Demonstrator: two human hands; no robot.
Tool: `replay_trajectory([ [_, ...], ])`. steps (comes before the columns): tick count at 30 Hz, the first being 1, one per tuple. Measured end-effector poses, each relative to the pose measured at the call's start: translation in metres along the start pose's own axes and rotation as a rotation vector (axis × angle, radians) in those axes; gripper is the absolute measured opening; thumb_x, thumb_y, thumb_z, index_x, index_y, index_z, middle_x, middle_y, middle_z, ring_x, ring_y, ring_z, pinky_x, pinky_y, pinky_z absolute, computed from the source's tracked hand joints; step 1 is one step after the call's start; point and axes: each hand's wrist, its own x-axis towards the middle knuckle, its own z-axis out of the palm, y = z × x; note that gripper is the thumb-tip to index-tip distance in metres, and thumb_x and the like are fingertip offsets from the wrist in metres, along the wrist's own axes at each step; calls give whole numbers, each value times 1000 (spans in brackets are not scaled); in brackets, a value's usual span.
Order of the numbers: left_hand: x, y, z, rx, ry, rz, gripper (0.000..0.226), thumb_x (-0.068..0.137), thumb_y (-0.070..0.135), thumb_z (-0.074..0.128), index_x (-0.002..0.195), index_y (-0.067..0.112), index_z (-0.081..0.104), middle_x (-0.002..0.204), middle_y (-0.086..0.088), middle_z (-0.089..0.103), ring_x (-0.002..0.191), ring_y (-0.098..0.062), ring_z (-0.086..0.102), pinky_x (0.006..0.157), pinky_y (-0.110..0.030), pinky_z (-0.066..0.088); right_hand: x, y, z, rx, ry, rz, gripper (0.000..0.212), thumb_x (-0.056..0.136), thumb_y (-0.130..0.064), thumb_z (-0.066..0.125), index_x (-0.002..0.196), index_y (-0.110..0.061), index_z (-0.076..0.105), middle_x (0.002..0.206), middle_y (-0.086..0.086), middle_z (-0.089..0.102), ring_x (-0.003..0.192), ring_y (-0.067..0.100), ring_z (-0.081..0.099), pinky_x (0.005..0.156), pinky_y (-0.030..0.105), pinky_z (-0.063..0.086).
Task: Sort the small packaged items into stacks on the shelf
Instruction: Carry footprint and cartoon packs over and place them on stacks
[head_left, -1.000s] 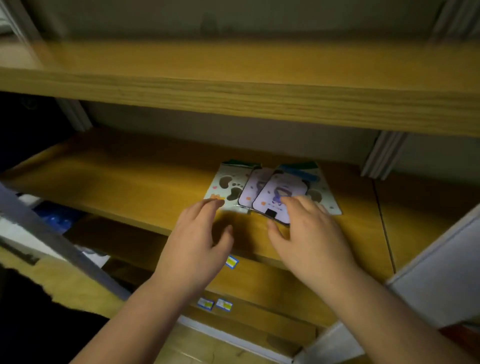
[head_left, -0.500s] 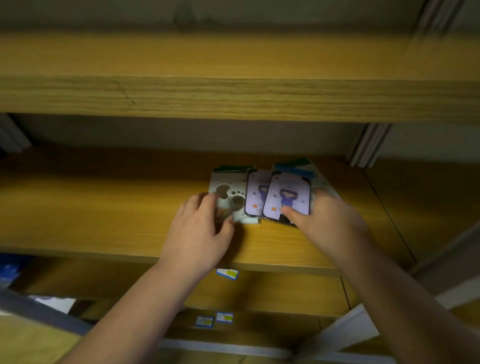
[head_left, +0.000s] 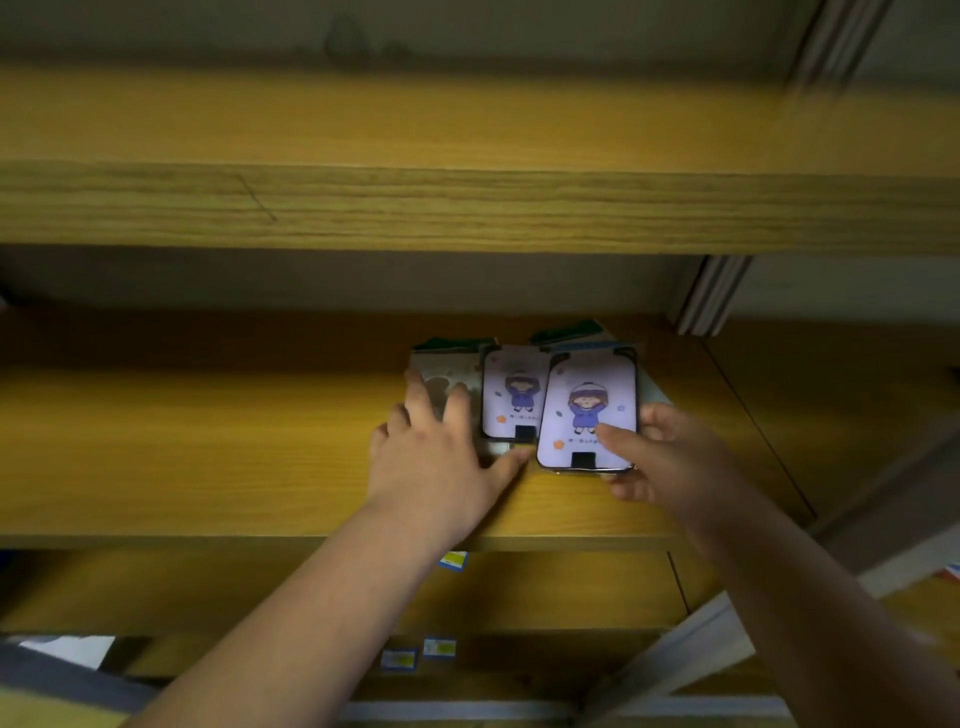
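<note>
We have both hands on the middle shelf (head_left: 208, 441), working a small cluster of flat packs. Our right hand (head_left: 670, 457) pinches the near purple pack (head_left: 587, 410): thumb on its face, fingers curled under its right edge, near end looks lifted a bit off the shelf. Our left hand (head_left: 441, 452) lies flat and spread, fingers on the grey pack (head_left: 441, 374), thumb tip reaching to the bottom edge of the second purple pack (head_left: 514, 395); it presses rather than grips.

Key relation: the second purple pack sits at 9 o'clock from the held one, just beside it, its right edge tucked under. Long axes of both run 12 to 6, nearly parallel. So matching the two means sliding the held pack toward 9 o'clock, a short shift, no real turn needed. Right hand is the nearer one for that; left hand likely just steadies the pile.

Grey pack lies at 9 o'clock of the purples, partly under them. Another pack (head_left: 582, 332) with a green top peeks out at 12 o'clock behind the held one. Stacks not squared yet, we judge sorting mid-way.
</note>
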Motion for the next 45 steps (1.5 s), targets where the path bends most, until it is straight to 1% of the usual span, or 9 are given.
replay_trajectory([
  [4, 6, -6, 0, 95, -64, -36, 107, 69, 96, 18, 152, 28, 11, 164, -24, 1, 144, -45, 25, 111, -52, 31, -5, 4, -5, 116, 22, -15, 16, 89, -20, 69, 103, -19, 62, 98, 4, 73, 75, 18, 74, 56, 24, 56],
  [7, 9, -18, -5, 124, -116, -60, 113, 66, 98, 12, 153, 26, 6, 162, -26, 15, 144, -44, 26, 112, -52, 31, -9, 6, -9, 168, 24, -32, 17, 90, -19, 68, 105, -18, 63, 94, 2, 76, 80, 18, 75, 59, 27, 57],
  [11, 13, -25, -14, 100, -144, -58, 111, 67, 97, 16, 152, 25, 12, 153, -23, 39, 139, -40, 36, 107, -49, 39, -16, 5, -10, 195, 28, -54, 15, 91, -18, 67, 105, -19, 63, 89, -7, 77, 81, 16, 75, 56, 24, 56],
  [16, 16, -15, -17, 61, -198, -56, 116, 61, 101, 22, 152, 29, 14, 156, -22, 34, 142, -43, 30, 109, -54, 35, -22, 2, -4, 215, 31, -62, 18, 91, -15, 66, 109, -18, 63, 93, -5, 77, 83, 16, 75, 56, 24, 56],
  [22, 19, -17, -11, 52, -109, -49, 97, 72, 89, 38, 141, 21, 29, 138, -21, 50, 126, -38, 46, 100, -46, 43, -27, 2, -1, 205, 29, -51, 24, 90, -19, 68, 113, -18, 62, 101, 1, 76, 86, 17, 74, 58, 25, 55],
  [29, 36, -40, -19, -253, -101, -80, 118, 50, 79, 76, 145, 32, 25, 134, -13, 40, 127, -34, 44, 100, -43, 44, -29, 4, 3, 190, 9, -41, 29, 91, -19, 67, 120, -17, 61, 106, 0, 76, 91, 18, 74, 62, 29, 56],
  [35, 56, -64, -19, -628, -39, -131, 77, 80, 38, 80, 144, 16, 43, 128, -10, 62, 109, -28, 62, 83, -34, 51, -32, 3, -1, 160, 23, -19, 20, 90, -18, 68, 110, -16, 63, 96, -3, 77, 87, 17, 74, 61, 28, 58],
  [38, 56, -72, -17, -964, -36, -247, 55, 84, 25, 78, 131, 14, 53, 106, -4, 69, 87, -18, 66, 69, -30, 52, -37, 6, -5, 187, 31, -16, 16, 90, -17, 67, 106, -16, 66, 94, -1, 78, 86, 18, 75, 60, 27, 59],
  [45, 36, -79, -25, -1444, 21, -371, 40, 93, 12, 66, 127, 25, 50, 106, 1, 64, 92, -24, 68, 59, -35, 57, -48, 14, -10, 287, 128, -18, 12, 97, -21, 58, 102, -16, 67, 90, 2, 78, 71, 18, 73, 53, 25, 56],
])
